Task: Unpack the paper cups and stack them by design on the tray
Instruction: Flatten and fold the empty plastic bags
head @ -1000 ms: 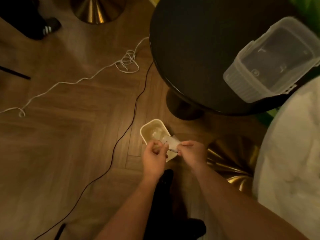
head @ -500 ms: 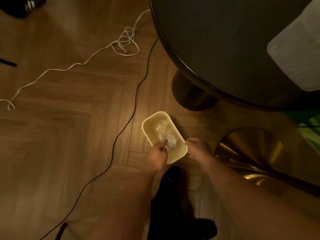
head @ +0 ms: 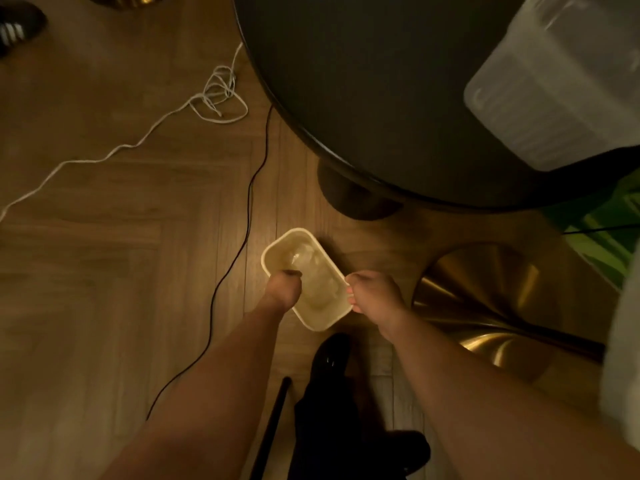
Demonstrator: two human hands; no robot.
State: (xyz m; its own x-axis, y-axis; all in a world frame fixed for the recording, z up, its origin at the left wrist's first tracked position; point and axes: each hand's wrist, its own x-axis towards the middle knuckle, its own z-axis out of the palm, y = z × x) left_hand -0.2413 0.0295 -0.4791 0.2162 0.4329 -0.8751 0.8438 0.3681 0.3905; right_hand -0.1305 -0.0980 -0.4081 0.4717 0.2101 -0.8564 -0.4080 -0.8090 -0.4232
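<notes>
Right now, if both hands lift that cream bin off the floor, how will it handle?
The cream bin looks like thin rigid plastic, so probably stiff and light. It seems to hold only crumpled clear wrapping, adding little weight. With the left hand and right hand at opposite rims, it should lift level.

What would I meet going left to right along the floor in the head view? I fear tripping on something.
White cord → black cable → left hand → cream bin → right hand → brass base.
</notes>
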